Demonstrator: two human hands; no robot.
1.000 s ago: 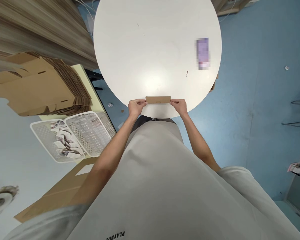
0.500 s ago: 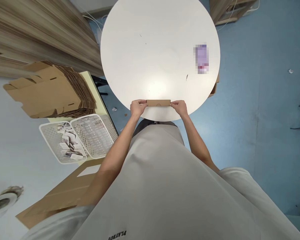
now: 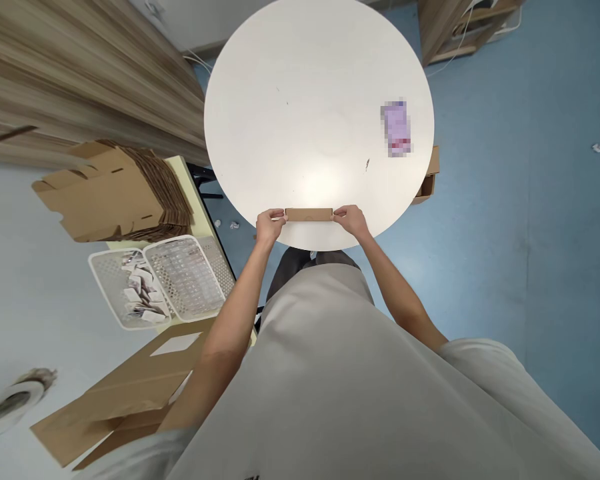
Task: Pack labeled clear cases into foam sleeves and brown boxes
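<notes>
A narrow brown cardboard box is at the near edge of the round white table, its long side running left to right. My left hand grips its left end between thumb and fingers. At the opposite end, the fingers of my right hand are closed on the box in the same way. Whether the box rests on the tabletop or hangs just above it, I cannot tell.
A blurred purple item lies on the table's right side. To the left, a side table bears stacked flat cardboard boxes and two white baskets with small packets. Below them is a large carton. An open box shows beyond the table's right edge.
The view has shifted slightly, so the table and baskets appear a little lower. Both hands keep their grip on the box ends, and the box looks much the same.
</notes>
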